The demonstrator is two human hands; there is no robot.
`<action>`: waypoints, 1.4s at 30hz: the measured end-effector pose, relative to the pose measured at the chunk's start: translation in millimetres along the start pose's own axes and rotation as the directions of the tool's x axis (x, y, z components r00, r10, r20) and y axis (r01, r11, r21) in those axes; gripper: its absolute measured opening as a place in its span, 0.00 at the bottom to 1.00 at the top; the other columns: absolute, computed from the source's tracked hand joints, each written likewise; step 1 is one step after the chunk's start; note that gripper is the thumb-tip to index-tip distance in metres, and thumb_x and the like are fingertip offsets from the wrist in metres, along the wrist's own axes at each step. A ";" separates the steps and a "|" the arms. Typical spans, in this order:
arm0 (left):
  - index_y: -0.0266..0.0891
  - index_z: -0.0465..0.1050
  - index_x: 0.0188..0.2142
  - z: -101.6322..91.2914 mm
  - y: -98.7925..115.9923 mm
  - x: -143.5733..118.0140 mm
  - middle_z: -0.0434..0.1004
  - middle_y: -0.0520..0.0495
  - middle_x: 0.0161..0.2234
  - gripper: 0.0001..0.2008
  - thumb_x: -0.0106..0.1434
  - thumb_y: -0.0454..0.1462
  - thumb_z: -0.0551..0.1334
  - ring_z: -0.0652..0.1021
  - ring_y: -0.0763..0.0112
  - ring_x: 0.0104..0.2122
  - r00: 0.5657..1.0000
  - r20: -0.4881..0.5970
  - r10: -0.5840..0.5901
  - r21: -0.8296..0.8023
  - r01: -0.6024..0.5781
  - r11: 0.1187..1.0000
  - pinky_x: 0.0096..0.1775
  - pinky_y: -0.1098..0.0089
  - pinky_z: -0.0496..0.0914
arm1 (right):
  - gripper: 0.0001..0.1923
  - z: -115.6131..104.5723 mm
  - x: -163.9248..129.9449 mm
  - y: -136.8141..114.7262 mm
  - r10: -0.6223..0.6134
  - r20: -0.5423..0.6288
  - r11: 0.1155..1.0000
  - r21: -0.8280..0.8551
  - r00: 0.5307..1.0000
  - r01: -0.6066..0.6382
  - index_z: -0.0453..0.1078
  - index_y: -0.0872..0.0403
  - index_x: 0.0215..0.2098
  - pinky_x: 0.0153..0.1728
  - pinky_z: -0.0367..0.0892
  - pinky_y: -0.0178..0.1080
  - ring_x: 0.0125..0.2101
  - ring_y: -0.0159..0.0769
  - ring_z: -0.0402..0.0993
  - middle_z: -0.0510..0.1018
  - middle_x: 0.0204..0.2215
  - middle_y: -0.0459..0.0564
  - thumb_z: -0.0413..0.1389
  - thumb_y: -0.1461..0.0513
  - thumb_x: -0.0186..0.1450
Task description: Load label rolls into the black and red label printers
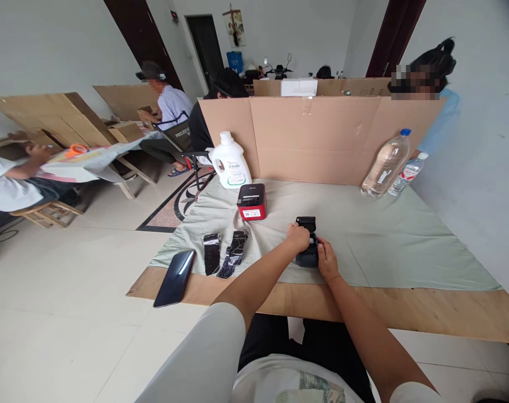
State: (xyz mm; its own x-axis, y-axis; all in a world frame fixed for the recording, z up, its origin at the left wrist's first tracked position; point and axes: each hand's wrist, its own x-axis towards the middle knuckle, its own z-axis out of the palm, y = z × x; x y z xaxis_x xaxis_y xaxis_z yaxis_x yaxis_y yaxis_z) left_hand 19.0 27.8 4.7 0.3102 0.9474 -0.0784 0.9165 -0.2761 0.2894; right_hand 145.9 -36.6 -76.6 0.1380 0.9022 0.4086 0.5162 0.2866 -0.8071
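A small black device (307,258), possibly a portable printer, rests on the cloth near the table's front edge, its flap (306,223) standing up at the far side. My left hand (298,238) is closed, its fingers curled at the opening below the flap; whatever they pinch is hidden. Against the device's right side, my right hand (327,258) grips it with thumb and fingers. To the left lie two dark strips in shiny wrapping, one flat (211,253) and one crumpled (234,253). Behind them stands a red and black box-shaped printer (251,202).
A dark phone (174,278) lies at the front left edge. A white detergent jug (231,162) stands at the back left. Two bottles, one large (386,165) and one small (409,174), stand back right before a cardboard screen (313,140). Other people sit at nearby tables.
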 end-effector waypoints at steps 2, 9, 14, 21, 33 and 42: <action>0.37 0.76 0.28 1.8 2.1 5.5 0.77 0.36 0.38 0.09 0.48 0.39 0.70 0.67 0.48 0.49 1.000 0.002 -0.024 -0.041 0.024 0.999 0.52 0.56 0.53 | 0.27 0.1 0.1 0.1 -0.008 -0.001 1.000 0.001 1.000 0.008 0.67 0.55 0.51 0.53 0.62 0.49 0.49 0.40 0.69 0.74 0.47 0.57 0.38 0.48 0.68; 0.33 0.75 0.36 -0.3 1.8 -9.7 0.73 0.31 0.44 0.10 0.53 0.35 0.66 0.65 0.46 0.50 0.999 -0.033 -0.009 -0.044 0.008 0.999 0.52 0.55 0.53 | 0.28 0.2 0.0 4.8 -0.010 -0.032 1.000 0.026 0.999 0.011 0.68 0.55 0.49 0.53 0.62 0.50 0.49 0.41 0.69 0.74 0.47 0.57 0.37 0.47 0.68; 0.34 0.70 0.42 -5.8 0.5 -30.2 0.74 0.36 0.42 0.12 0.59 0.36 0.62 0.68 0.53 0.49 0.992 -0.125 0.011 -0.119 -0.026 0.993 0.51 0.59 0.57 | 0.29 -0.2 0.5 6.6 -0.012 -0.019 1.000 0.027 1.000 0.012 0.68 0.56 0.49 0.53 0.62 0.51 0.49 0.42 0.69 0.74 0.47 0.58 0.37 0.46 0.68; 0.38 0.69 0.40 -30.7 -81.0 -77.5 0.75 0.47 0.37 0.09 0.59 0.36 0.62 0.74 0.67 0.37 0.969 -0.143 -0.204 -0.560 0.091 0.824 0.41 0.70 0.66 | 0.29 -0.3 -0.3 4.8 0.006 -0.002 1.000 0.020 1.000 -0.006 0.68 0.57 0.48 0.53 0.62 0.50 0.48 0.42 0.69 0.75 0.46 0.58 0.38 0.46 0.67; 0.42 0.75 0.38 -54.5 -169.3 -129.3 0.77 0.45 0.36 0.12 0.52 0.37 0.66 0.70 0.56 0.48 0.985 0.128 -0.117 0.139 0.099 0.985 0.46 0.64 0.65 | 0.29 0.1 -1.1 5.0 0.013 -0.015 1.000 0.011 1.000 -0.012 0.68 0.55 0.49 0.51 0.63 0.51 0.47 0.43 0.70 0.75 0.45 0.57 0.39 0.44 0.66; 0.39 0.74 0.45 -81.6 -192.0 -110.7 0.73 0.42 0.48 0.15 0.57 0.34 0.59 0.72 0.60 0.48 0.973 0.016 -0.232 0.138 0.228 0.964 0.47 0.67 0.66 | 0.28 0.3 -1.3 5.8 0.012 -0.004 1.000 0.000 1.000 -0.012 0.68 0.56 0.49 0.50 0.64 0.51 0.47 0.43 0.70 0.75 0.46 0.59 0.40 0.46 0.67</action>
State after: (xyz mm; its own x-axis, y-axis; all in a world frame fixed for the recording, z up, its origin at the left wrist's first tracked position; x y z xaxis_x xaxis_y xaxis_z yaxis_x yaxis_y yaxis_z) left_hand -212.0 -10.8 35.6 0.0931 0.9829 -0.1590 0.9889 -0.0728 0.1294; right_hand 148.5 -36.0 -81.9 0.1471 0.9044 0.4006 0.5143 0.2760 -0.8120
